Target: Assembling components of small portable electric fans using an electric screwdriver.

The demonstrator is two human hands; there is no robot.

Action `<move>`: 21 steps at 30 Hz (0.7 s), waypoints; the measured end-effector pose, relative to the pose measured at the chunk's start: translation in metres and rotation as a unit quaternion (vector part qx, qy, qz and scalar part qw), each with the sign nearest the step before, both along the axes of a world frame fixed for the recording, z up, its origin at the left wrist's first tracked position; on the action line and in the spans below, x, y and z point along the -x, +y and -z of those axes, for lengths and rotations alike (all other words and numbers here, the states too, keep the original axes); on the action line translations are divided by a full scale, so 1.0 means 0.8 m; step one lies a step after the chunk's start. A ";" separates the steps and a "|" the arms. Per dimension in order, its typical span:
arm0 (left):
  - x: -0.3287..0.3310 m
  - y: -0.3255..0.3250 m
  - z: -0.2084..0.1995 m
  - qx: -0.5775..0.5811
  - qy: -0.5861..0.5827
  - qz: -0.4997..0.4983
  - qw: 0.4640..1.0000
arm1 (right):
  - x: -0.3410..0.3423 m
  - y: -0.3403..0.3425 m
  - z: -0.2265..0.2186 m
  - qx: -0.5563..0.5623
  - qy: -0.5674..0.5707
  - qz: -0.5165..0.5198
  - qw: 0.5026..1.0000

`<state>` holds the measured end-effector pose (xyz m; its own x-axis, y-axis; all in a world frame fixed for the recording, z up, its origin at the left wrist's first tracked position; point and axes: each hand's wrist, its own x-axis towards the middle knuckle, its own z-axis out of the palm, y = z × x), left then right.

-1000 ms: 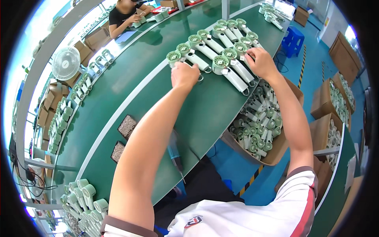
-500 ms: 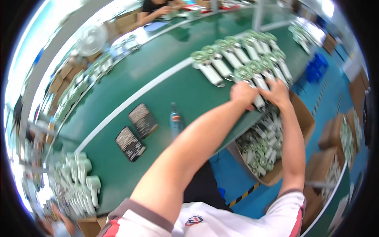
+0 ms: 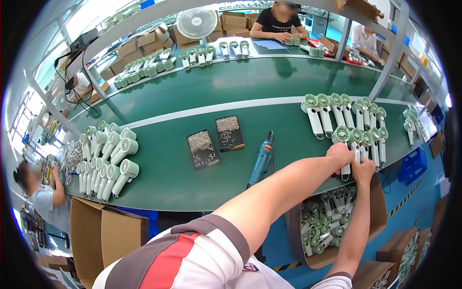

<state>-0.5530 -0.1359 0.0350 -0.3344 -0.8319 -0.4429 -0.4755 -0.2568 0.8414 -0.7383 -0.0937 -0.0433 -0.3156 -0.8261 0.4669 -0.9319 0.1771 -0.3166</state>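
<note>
Nearest my viewpoint, the open carton (image 3: 378,207) below the table edge holds a jumble of fans (image 3: 317,236), and the left forearm slants right across the bench, blocking my look at it. Up at the edge, here's the handheld fan (image 3: 341,135): round pale-green head with a spoked face, white handle, wire loop at the foot, lying leftmost in the front row. The left hand (image 3: 340,153) is closed around its handle, hiding the middle; the right hand (image 3: 363,171) bends its fingers at the neighbouring fan (image 3: 356,136), but whether they grip, I can't tell. Over to the left, a blue power screwdriver (image 3: 262,161) and two black trays (image 3: 203,149) of small metal parts. Just behind, the back row (image 3: 315,118); beyond that, a metal post (image 3: 390,58), then a co-worker (image 3: 279,24) across the bench
</note>
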 end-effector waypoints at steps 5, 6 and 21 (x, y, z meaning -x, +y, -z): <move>-0.045 -0.004 -0.036 0.045 0.023 0.005 0.999 | -0.032 0.022 -0.051 0.035 -0.007 0.017 0.999; -0.065 -0.007 -0.042 0.049 0.044 -0.009 0.998 | -0.043 0.023 -0.064 0.032 -0.027 0.020 0.999; -0.550 -0.143 -0.087 0.156 -0.096 -0.211 0.960 | -0.381 -0.122 -0.163 0.003 -0.141 -0.241 0.960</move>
<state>-0.1128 -0.2500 0.1048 0.1248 -0.9774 -0.1708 -0.5389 -0.2113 0.8154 -0.4338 -0.1910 0.0869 -0.0129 -0.9059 0.4233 -0.7821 -0.2546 -0.5688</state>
